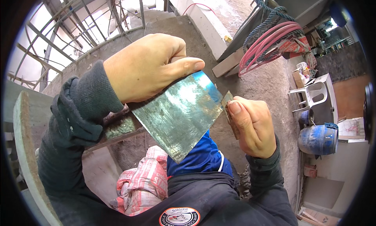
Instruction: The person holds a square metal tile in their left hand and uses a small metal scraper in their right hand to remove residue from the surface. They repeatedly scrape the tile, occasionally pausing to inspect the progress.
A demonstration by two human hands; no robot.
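Observation:
My left hand [149, 67] grips the upper edge of a rectangular steel blade [179, 117], like that of a plastering trowel. Any handle is hidden behind my hand. The metal is scuffed, with dull stains and a shiny blue reflection near its upper right corner. In my right hand [252, 126] is a small, thin, flat scraper [232, 117] crusted with dried residue, pinched between thumb and curled fingers. Its upper end lies close beside the blade's right corner; whether they touch I cannot tell. Below the blade are my blue-clad leg and dark sweatshirt.
Printed woven sacks [144, 182] lie at my lower left, beside a concrete ledge [126, 137]. A metal railing [85, 29] runs along the upper left. Coiled pink hose [264, 46] and blue rope hang upper right. A white plastic chair [314, 93] and blue drum [318, 139] stand to the right.

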